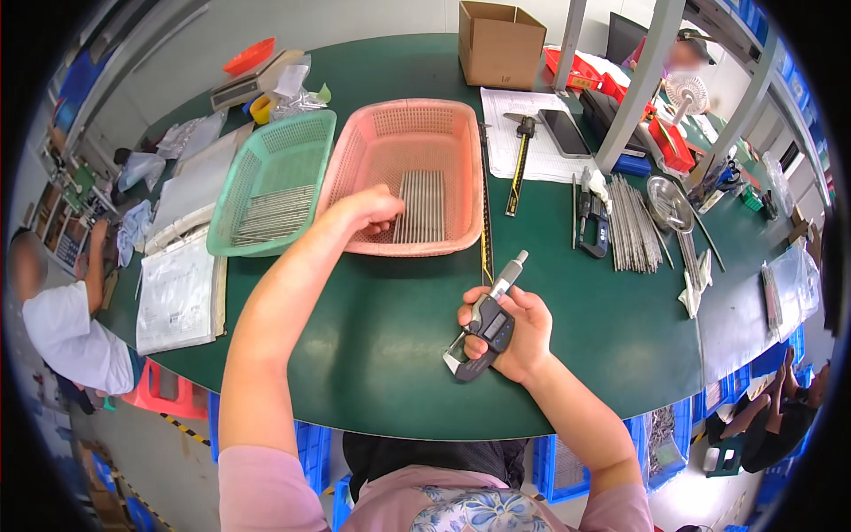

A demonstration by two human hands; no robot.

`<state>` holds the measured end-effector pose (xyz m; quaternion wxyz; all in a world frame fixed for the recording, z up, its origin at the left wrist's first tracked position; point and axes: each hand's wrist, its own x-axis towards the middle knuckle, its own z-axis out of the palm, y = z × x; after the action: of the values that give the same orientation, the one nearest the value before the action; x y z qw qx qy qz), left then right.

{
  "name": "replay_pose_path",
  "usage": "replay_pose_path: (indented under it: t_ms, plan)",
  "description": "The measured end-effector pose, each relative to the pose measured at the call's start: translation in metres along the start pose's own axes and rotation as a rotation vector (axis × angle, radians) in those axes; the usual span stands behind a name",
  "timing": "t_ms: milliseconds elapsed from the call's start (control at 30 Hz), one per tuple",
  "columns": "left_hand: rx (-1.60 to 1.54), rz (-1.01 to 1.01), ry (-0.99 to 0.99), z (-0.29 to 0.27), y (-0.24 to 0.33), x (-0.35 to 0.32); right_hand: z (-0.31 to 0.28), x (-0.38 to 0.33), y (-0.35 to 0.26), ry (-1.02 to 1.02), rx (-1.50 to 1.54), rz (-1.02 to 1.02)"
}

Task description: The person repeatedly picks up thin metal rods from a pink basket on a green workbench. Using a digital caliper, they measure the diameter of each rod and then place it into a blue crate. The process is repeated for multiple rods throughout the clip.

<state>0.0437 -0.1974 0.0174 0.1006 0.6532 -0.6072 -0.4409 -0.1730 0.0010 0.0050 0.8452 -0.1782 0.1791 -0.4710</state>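
Observation:
My left hand (pixel 377 211) reaches into the pink plastic basket (pixel 470 151). Its fingers are curled closed against the left edge of a row of thin metal rods (pixel 424 206); whatever they pinch is hidden. In front of the basket, my right hand (pixel 523 332) grips a digital micrometer (pixel 493 323) with a dark frame and a silver thimble. The thimble points up and away, and the jaws face left, with nothing plainly seen between them. Left of the pink basket, a green basket (pixel 282 151) holds more thin rods (pixel 275 215).
Beyond lie a caliper (pixel 521 164), a phone (pixel 565 133) and an open cardboard box (pixel 502 49). To the right are a second micrometer (pixel 592 223), a bundle of rods (pixel 632 222) and a metal bowl (pixel 669 204). Papers (pixel 177 297) lie left; people sit at both sides.

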Motion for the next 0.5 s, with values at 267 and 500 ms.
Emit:
replay_pose_path:
  t_ms: [267, 500]
  plan:
    - [-1.26, 0.571, -0.09, 0.032, 0.03, -0.116, -0.004, -0.007, -0.012, 0.059, -0.065, -0.058]
    - [-0.893, 0.514, -0.322, 0.086, -0.026, -0.15, -0.004, -0.008, -0.019, 0.065, -0.013, -0.128]
